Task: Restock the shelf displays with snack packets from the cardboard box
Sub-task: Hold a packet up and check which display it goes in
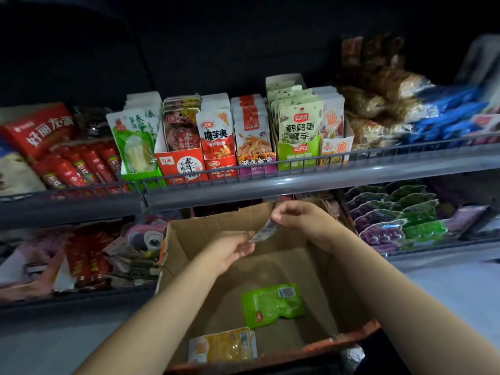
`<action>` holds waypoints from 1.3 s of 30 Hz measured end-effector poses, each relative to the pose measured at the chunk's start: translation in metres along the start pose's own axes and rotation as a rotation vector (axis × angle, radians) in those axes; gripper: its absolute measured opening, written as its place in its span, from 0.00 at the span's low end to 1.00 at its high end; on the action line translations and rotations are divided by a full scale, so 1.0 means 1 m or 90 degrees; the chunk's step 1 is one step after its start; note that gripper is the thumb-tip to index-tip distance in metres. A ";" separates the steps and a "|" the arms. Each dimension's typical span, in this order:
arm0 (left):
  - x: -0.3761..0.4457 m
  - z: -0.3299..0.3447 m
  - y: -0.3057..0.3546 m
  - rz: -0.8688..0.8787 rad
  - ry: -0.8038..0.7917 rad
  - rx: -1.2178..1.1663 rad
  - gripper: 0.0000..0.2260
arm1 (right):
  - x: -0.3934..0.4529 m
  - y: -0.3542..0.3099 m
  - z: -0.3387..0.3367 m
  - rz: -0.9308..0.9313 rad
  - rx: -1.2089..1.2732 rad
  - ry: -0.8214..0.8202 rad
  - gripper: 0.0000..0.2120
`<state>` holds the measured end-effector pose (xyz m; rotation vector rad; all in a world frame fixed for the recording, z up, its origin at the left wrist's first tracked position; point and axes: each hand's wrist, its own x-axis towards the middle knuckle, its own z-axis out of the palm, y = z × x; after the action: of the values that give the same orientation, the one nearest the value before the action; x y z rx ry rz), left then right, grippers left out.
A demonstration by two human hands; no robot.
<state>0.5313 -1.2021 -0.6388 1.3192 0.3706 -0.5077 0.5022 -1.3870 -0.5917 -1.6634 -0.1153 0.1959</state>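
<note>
— So how far along was the restocking at that point?

— Nearly through, by my reading. The cardboard box (270, 263) was almost bare: only a green packet (272, 304) lay flat on its floor and a yellow packet (223, 345) sat near the front wall, well apart from each other.

— And the hands?

— Both were raised above the box, sharing one thin packet (263, 230) seen edge-on. The right hand (303, 220) pinched its upper end with curled fingers (278, 216); the left hand (232, 251) held the lower end, fingers bent round it. I couldn't read which snack it was, as it was blurred and turned sideways.

— Did the upper shelf (297, 180) look full?

— Mostly. The display cartons stood in a row behind the wire rail: the green-and-white packs (135, 142), the red beef-style carton (181, 158), the red konjac packs (217, 142), the purple-based carton (254, 147), and the pale green quail-egg packs (297, 125), all packed upright and close.

— So what was left?

— As I judged it, placing the held packet in its matching carton, then the green and yellow ones. The lower shelf (67, 296) was a jumble of red and pink packs, though whether that belonged to the job I couldn't tell.
</note>
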 end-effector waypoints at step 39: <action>0.008 0.229 0.226 0.734 0.036 0.675 0.18 | 0.034 -0.019 -0.104 -0.227 -0.119 0.357 0.31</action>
<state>0.6564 -1.3889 -0.4084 2.2629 -0.7352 0.4062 0.5572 -1.4805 -0.5656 -1.7924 -0.0034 -0.5649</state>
